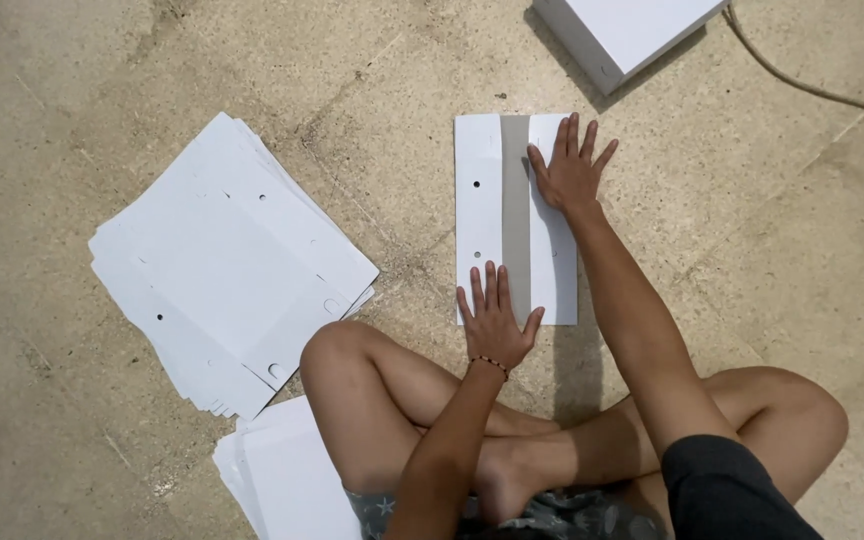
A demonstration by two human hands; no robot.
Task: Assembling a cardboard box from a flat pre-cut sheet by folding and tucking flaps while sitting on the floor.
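I see both hands pressed flat on a white board [515,220] that lies on the floor [712,230] directly ahead of the crossed legs. The board has a grey strip [516,205] running down its middle from the far edge to the near edge, and small round holes show in the white panels on either side.

The left hand [495,328] rests palm down at the near edge of the board, its fingers [490,285] straight and slightly apart, clamped on nothing; a thin beaded bracelet [492,363] sits at the wrist. The right hand [571,172] lies palm down on the far right part of the board, fingers spread, thumb touching the edge of the grey strip, gripping nothing.

To the left, well apart from the board, a loose stack of white sheets [227,255] is fanned out on the floor, some with holes. A second white pile [292,475] lies just beside the left knee. A white box [627,30] stands beyond the board at the top edge, with a cord [812,88] trailing past it.
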